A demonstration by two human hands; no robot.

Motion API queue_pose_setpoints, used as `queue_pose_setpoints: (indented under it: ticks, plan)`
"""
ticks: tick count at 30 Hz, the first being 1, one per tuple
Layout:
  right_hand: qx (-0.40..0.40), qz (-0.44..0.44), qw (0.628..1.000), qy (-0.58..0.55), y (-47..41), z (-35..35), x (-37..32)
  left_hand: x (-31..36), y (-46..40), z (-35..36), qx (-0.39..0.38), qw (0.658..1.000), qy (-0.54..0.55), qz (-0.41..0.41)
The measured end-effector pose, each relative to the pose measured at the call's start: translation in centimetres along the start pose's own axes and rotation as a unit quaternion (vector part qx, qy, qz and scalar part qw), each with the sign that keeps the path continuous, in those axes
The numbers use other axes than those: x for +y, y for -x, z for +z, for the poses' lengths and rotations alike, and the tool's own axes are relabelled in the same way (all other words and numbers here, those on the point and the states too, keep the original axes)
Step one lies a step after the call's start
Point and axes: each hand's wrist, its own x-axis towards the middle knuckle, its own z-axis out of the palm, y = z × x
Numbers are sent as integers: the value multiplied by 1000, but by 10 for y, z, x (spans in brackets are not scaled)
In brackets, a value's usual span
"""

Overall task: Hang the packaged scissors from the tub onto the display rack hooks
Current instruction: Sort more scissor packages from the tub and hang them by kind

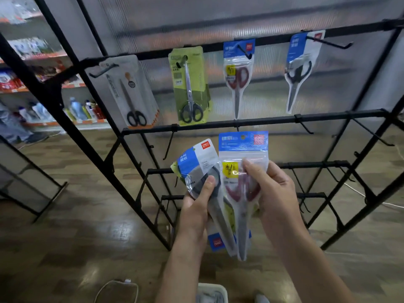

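- Both hands are up in front of the rack (251, 122), below its second bar.
- The right hand (275, 193) pinches a red pack (242, 171), thumb on the front and fingers behind, with its hang hole just under the middle of that bar.
- The left hand (196, 206) has its fingers clamped round a grey pack (203, 169), thumb pressed on the handle, with more packs fanned out behind it.
- Risk one: that left bundle is loose, held by one thumb. If the hand tilts or relaxes, the back packs could slide out to the floor.
- Risk two: the hole in the red pack is small and the hook tips turn upward. A slightly off approach would crumple the card header or tear the hole.
- Risk three: the pouch is floppy. Gripped low, as it is now, the top could fold away from the hook.
- Risk four: the empty hooks on the lower bars stick out towards the hands, so a wrist could catch one.
- Count on the top bar: four packs hung, namely a white one (131, 92) near the left end, a green one (191, 86), a red one (238, 75) and a grey one (299, 68) towards the right end.
- Count in hand: one red in the right; at least two in the left, and probably three, though the overlap hides the exact number.
- Tub (211, 291): one, at the bottom edge of view, its contents too blurred to count.
- Second bar: four empty hooks show, I think.
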Motion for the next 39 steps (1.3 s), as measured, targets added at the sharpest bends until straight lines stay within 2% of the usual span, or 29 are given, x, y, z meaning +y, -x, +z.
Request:
queue_pose_setpoints:
  ticks: [4,10,15,20,28,39]
  plan:
    - [-48,-13,998,48,-36,-17,-25,0,-15,38,23,999,19,15]
    - [-108,-11,993,38,-79,-33,-57,-4,-45,77,98,992,82,7]
    - [-115,-30,993,23,-103,-45,-74,-11,-58,94,140,986,95,4]
    - [-118,-67,990,48,-119,-47,-81,-9,-66,100,139,986,94,5]
    - [-124,-134,981,64,-148,-12,-102,6,-92,91,147,986,76,2]
    - [-68,-233,965,102,-176,24,-108,20,-127,81,99,994,41,7]
